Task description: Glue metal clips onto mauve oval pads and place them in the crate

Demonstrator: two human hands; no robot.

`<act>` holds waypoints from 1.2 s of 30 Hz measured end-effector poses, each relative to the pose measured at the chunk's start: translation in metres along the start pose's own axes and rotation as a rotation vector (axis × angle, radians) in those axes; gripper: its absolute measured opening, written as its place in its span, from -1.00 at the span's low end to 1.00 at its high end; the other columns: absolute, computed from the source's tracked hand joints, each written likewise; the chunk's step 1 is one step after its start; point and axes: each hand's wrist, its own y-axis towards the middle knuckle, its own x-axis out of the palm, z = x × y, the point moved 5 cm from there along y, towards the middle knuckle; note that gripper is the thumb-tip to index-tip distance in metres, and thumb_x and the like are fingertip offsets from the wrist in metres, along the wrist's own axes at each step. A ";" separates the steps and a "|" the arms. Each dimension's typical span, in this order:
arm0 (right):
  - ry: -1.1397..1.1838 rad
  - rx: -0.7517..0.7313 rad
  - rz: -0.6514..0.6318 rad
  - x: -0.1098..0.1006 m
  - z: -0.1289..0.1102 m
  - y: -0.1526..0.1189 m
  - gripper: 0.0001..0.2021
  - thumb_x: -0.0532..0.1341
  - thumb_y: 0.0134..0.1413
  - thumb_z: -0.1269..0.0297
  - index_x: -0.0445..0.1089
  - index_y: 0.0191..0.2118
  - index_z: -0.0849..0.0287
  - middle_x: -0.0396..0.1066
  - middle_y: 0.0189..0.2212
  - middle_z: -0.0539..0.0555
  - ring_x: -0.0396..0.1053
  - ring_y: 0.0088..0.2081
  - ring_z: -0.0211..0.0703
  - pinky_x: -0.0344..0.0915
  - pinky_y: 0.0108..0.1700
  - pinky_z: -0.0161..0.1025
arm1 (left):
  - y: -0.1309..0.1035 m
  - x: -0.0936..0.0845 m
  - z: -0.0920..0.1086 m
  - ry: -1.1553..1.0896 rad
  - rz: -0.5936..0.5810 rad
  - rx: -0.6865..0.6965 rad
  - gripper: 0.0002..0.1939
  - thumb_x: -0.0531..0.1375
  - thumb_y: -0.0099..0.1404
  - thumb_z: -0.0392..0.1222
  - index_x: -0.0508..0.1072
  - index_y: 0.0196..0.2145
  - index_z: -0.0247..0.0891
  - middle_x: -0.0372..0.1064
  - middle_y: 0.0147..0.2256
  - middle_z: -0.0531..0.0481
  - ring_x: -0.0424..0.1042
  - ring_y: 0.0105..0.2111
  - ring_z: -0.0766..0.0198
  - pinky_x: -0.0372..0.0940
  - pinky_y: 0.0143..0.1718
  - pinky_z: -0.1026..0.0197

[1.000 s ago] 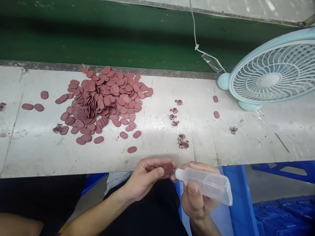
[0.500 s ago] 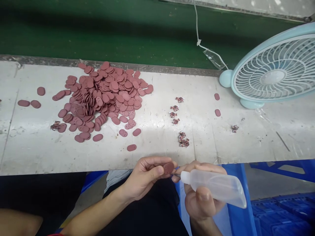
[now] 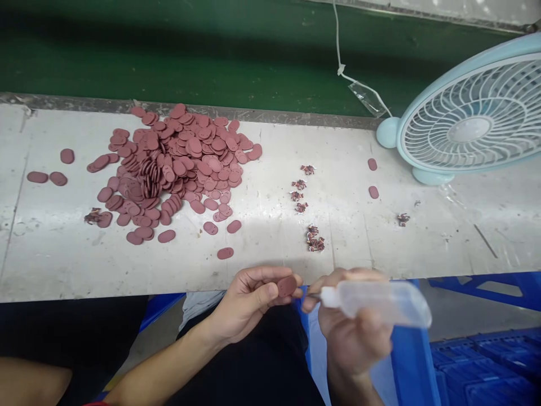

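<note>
Between its thumb and fingers, my left hand (image 3: 249, 301) pinches a reddish-brown oval disc (image 3: 287, 286) just in front of the table edge. My right hand (image 3: 353, 332), blurred by motion, grips a translucent squeeze bottle (image 3: 386, 303) lying nearly level. The bottle's white cap and thin dark nozzle (image 3: 313, 295) point left at the disc, with a small gap between them. A big pile of the same oval discs (image 3: 186, 152) lies on the table at left. Several small brown and white figurines (image 3: 299, 196) form a rough column on the tabletop.
A light-blue fan (image 3: 469, 129) stands at the right, its white cord (image 3: 338, 39) running up over the green surface behind. Two discs (image 3: 373, 192) and a lone figurine (image 3: 403, 219) lie near it. Blue crates (image 3: 482, 366) are below at right. Another person's arm (image 3: 34, 380) shows at lower left.
My right hand has drawn the bottle slightly right and up, so its nozzle has come away from the disc. My left hand still holds the disc in nearly the same place.
</note>
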 end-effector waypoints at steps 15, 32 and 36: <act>0.611 0.222 0.017 -0.083 0.038 0.066 -0.60 0.29 0.08 -0.06 0.37 -0.10 0.12 0.25 -0.56 -0.14 0.18 -0.66 -0.41 0.13 -0.78 -0.48 | -0.004 -0.028 0.015 -0.032 0.211 0.043 -0.84 0.35 0.26 -0.24 0.63 -0.17 -0.17 0.59 -0.04 -0.12 0.62 -0.23 0.28 0.45 -0.32 0.45; -0.773 0.183 0.142 -0.066 0.013 0.036 -0.72 0.37 0.07 0.13 0.50 -0.12 0.13 0.53 -0.34 0.06 0.48 -0.34 -0.12 0.41 -0.33 -0.20 | -0.005 -0.018 0.013 0.098 0.089 0.064 -0.77 0.30 0.30 -0.30 0.61 -0.09 -0.16 0.59 -0.03 -0.13 0.61 -0.15 0.19 0.46 -0.28 0.37; -0.371 0.133 -0.174 -0.027 0.000 0.011 -0.82 0.34 0.16 0.33 0.55 -0.11 0.04 0.53 -0.21 0.09 0.52 -0.23 -0.12 0.50 -0.28 -0.21 | -0.003 -0.013 0.010 0.201 0.062 0.098 -0.76 0.31 0.29 -0.30 0.60 -0.08 -0.15 0.59 -0.03 -0.11 0.58 -0.09 0.15 0.47 -0.23 0.32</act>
